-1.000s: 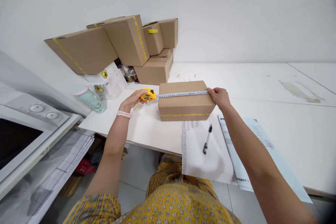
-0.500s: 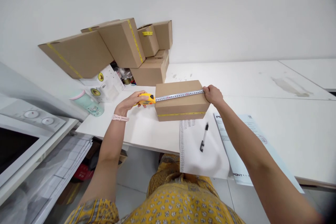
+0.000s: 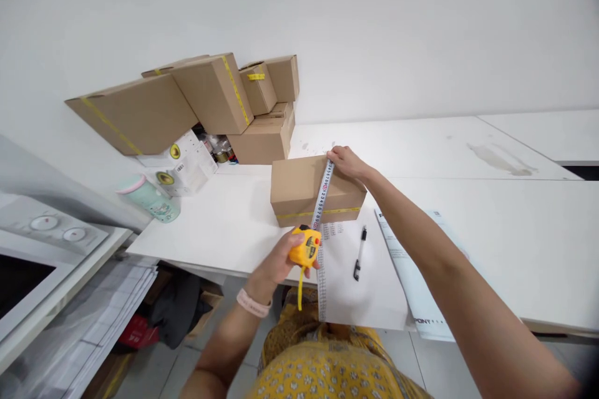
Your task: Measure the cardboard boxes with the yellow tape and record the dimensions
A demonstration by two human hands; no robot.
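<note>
One end pinned, one end braced: square the blade across the carton

Nearest me on the worktop is one notebook, just in front of the carton, with one pen lying on it. One pale blue printed sheet lies to the carton's front right, partly covered.

My left hand is wrapped round the one tape measure, in front of the carton. The single blade runs from it over the carton's top. Beyond, my right hand pinches the free end at the far edge; its fingertips are partly hidden.

To do this well, I'd keep that pinch flush with the edge, swing the case rightward so the blade parallels the carton's sides, hold it taut, and read straight down at the front edge. I can't tell whether it lies flat.

Left of the carton: one tumbler and one white box. Beyond, at the far left, I count at least five stacked cartons.
</note>
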